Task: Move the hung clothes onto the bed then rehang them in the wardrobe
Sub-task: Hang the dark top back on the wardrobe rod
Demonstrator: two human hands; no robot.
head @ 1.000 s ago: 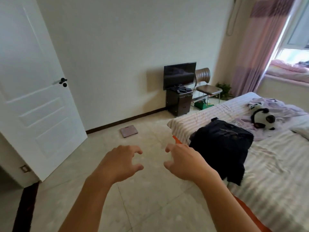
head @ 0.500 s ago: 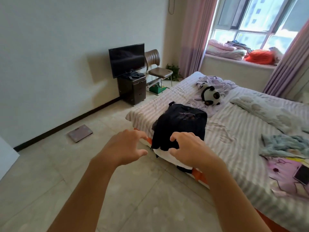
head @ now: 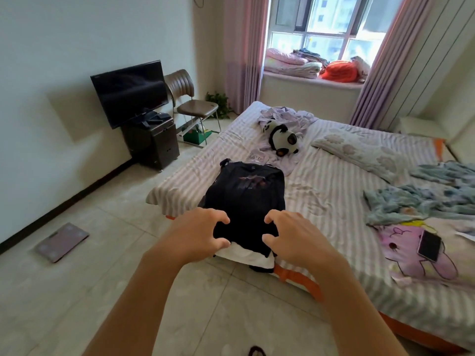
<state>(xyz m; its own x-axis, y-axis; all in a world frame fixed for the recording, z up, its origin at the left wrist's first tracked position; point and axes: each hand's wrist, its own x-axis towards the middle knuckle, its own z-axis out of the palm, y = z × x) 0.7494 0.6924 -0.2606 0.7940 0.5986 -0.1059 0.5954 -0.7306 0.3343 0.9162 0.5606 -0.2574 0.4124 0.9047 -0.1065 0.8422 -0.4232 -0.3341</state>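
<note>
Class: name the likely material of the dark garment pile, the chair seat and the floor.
Dark garment pile: soft matte fabric, folds and drapes over the bed edge. Chair seat: probably brown leather or vinyl, slight sheen. Floor: glossy pale tiles, grout lines visible.

A single wide-angle view from a camera worn on the person's head, looking forward and down across a bedroom from a standing height beside the bed [head: 334,176]. Both forearms reach out from the bottom edge, so the left hand [head: 198,235] and right hand [head: 295,237] sit near the lens in mid-frame. The window [head: 326,27] and television [head: 128,91] lie far off, and straight lines bow toward the edges.
</note>
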